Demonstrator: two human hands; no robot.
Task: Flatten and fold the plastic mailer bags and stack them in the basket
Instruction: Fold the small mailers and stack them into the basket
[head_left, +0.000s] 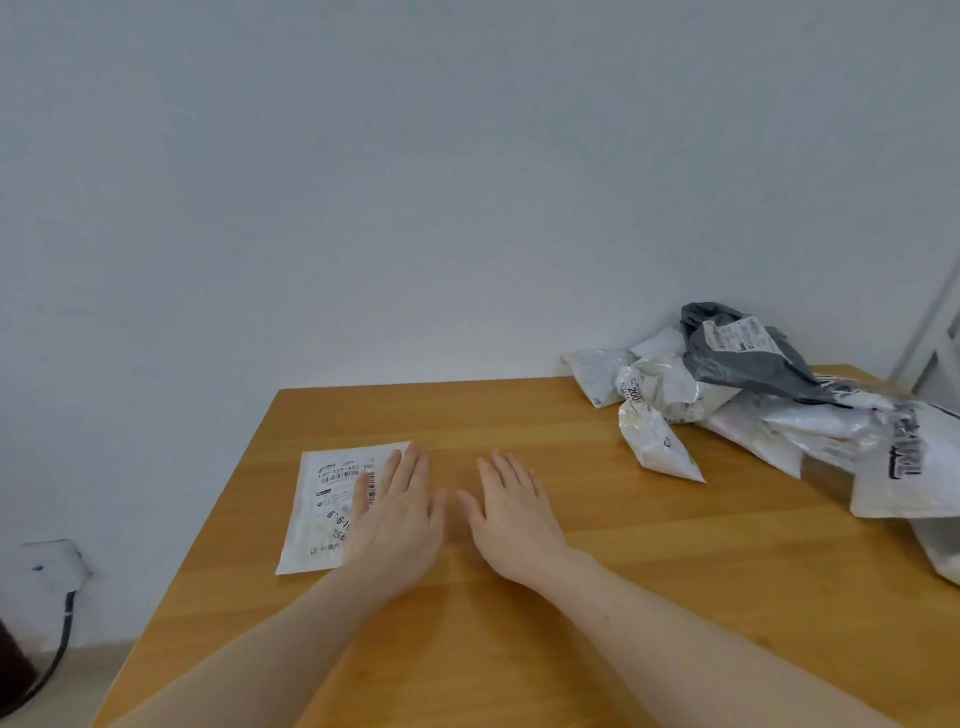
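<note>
A single head-worn wide-angle camera looks forward and down, close over the light-brown wooden table (519, 649), pale bare wall (363, 182) at 12 o'clock.

A plain home room: wooden table (519, 649) against bare white wall (363, 182), wall socket (52, 564) low down.

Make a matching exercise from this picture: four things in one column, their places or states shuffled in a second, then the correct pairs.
Things
1. left hand
2. right hand
3. flat white mailer bag
4. grey mailer bag

Places or states
A. crumpled on top of the pile at the table's far right
B. lying flat near the table's left edge
C. open, palm down on bare wood
D. open, fingers over the edge of a printed label

Pairs: 1-D, 2-C, 3-B, 4-A
</note>
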